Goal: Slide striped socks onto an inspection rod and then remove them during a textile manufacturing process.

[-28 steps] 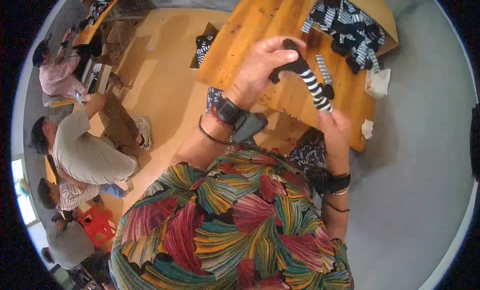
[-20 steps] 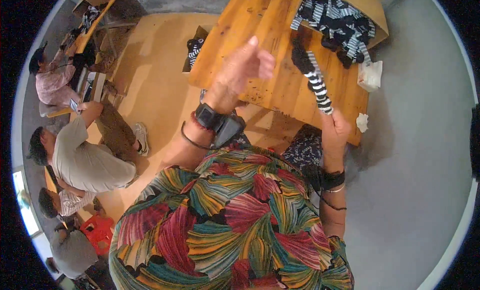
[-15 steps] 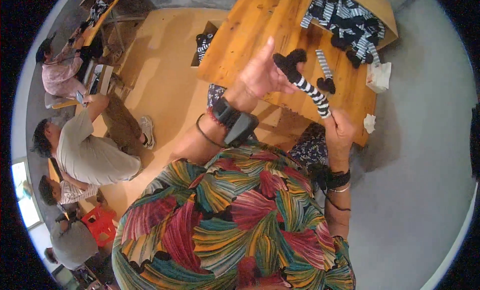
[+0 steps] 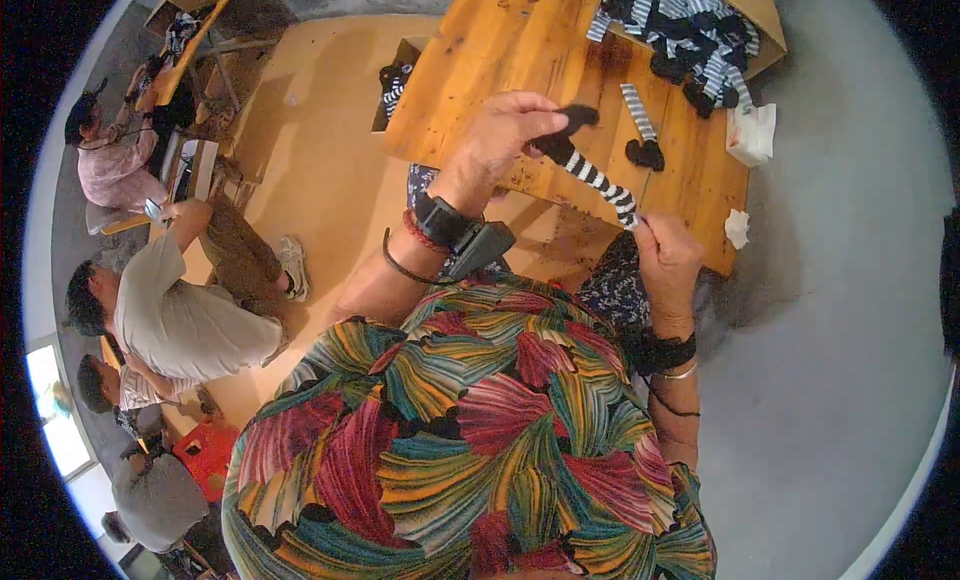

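Observation:
A black-and-white striped knitted tube [image 4: 598, 180] with a wide black end stretches between my hands above the table's near edge. My left hand [image 4: 508, 138] pinches the black end between thumb and fingers. At the other tip, my right hand [image 4: 668, 255] is closed on the striped end. A similar knitted piece [image 4: 640, 130], grey-striped with a black end, lies on the wooden table [image 4: 500, 50] beyond my hands. Just what kind of article these are, I cannot tell.
A cardboard box [image 4: 768, 25] at the far right spills many striped pieces. By the table's right edge are a tissue pack [image 4: 752, 135] and a crumpled tissue [image 4: 737, 228]. Another box [image 4: 400, 80] stands left of the table. Several people sit at the left, near a red stool [image 4: 208, 455].
My left hand has gone from spread fingers beside the black end to pinching it. The striped tube has shifted slightly left, and my right hand still holds its end.

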`<state>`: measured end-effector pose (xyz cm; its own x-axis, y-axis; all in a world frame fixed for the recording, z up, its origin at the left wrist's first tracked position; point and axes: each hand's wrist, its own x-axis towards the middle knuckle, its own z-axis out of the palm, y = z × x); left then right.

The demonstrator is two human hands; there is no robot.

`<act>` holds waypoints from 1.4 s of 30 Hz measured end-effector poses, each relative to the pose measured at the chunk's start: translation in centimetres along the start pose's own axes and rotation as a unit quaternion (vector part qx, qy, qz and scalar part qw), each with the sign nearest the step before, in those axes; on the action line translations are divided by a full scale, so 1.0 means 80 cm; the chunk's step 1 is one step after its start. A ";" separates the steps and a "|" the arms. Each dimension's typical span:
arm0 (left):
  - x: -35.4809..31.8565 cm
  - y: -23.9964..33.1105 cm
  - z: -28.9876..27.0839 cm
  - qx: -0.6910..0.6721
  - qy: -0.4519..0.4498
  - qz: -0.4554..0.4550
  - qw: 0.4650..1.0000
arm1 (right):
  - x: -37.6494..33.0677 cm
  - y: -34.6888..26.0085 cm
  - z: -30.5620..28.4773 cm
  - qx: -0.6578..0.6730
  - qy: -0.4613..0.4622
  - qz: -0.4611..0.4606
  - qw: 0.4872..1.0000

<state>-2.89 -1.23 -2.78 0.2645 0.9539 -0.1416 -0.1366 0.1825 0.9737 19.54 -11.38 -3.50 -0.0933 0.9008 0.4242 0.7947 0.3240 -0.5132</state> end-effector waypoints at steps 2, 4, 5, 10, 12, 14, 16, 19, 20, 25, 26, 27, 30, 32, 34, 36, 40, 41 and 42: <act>0.002 -0.014 0.000 -0.089 0.034 0.003 0.995 | -0.001 -0.004 0.000 0.018 -0.002 0.022 1.000; -0.005 -0.021 0.007 -0.274 0.038 -0.012 0.961 | -0.004 -0.006 0.003 0.037 -0.005 0.044 0.998; -0.008 -0.025 0.012 -0.274 0.037 -0.012 0.961 | -0.008 -0.005 0.007 0.082 -0.030 0.108 0.990; -0.009 -0.044 0.024 -0.293 -0.047 0.063 0.953 | -0.022 0.002 0.029 0.222 -0.054 0.161 0.960; -0.015 -0.049 0.030 -0.292 -0.040 0.063 0.953 | -0.022 -0.011 0.036 0.473 -0.153 0.409 0.765; -0.019 -0.059 0.036 -0.373 -0.020 0.052 0.926 | -0.017 -0.026 0.030 0.553 -0.181 0.414 0.701; -0.017 -0.064 0.034 -0.410 -0.029 0.059 0.910 | -0.011 -0.029 0.029 0.624 -0.207 0.414 0.629; -0.012 -0.051 0.019 -0.377 -0.031 0.009 0.926 | -0.006 -0.022 0.025 0.533 -0.201 0.392 0.722; -0.008 -0.042 0.013 -0.297 -0.044 0.051 0.952 | -0.005 -0.017 0.019 0.462 -0.194 0.381 0.777; 0.003 0.003 -0.012 -0.150 -0.108 0.077 0.980 | 0.002 -0.010 0.004 0.278 -0.167 0.300 0.897; 0.004 0.010 -0.009 -0.150 -0.107 0.077 0.980 | 0.003 -0.008 0.005 0.279 -0.169 0.300 0.897; 0.006 0.016 -0.003 -0.087 -0.100 0.063 0.989 | 0.003 -0.006 0.006 0.266 -0.158 0.262 0.914; 0.017 0.010 0.003 -0.030 -0.085 0.053 0.994 | 0.004 -0.003 0.007 0.260 -0.142 0.221 0.929; 0.025 -0.002 0.008 -0.037 -0.082 0.057 0.994 | 0.002 -0.002 0.008 0.264 -0.136 0.219 0.929; 0.031 -0.013 0.021 -0.184 -0.035 0.081 0.979 | 0.001 -0.007 0.012 0.363 -0.118 0.285 0.879; 0.024 -0.009 0.034 -0.233 -0.025 0.081 0.969 | -0.001 -0.008 0.022 0.390 -0.132 0.327 0.851; 0.005 0.000 0.053 -0.269 0.044 0.168 0.948 | 0.000 -0.030 0.040 0.436 -0.174 0.380 0.797; 0.003 0.003 0.060 -0.267 0.061 0.160 0.948 | 0.002 -0.043 0.039 0.507 -0.173 0.403 0.742; -0.002 0.004 0.070 -0.264 0.081 0.154 0.949 | 0.004 -0.049 0.035 0.569 -0.196 0.389 0.698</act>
<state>2.33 -2.63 -1.44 -0.0097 0.9976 0.0685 -0.6545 -0.0581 0.7538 14.69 -11.54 -3.41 -0.2338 0.8697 -0.4348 -0.2732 -0.4879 -0.8291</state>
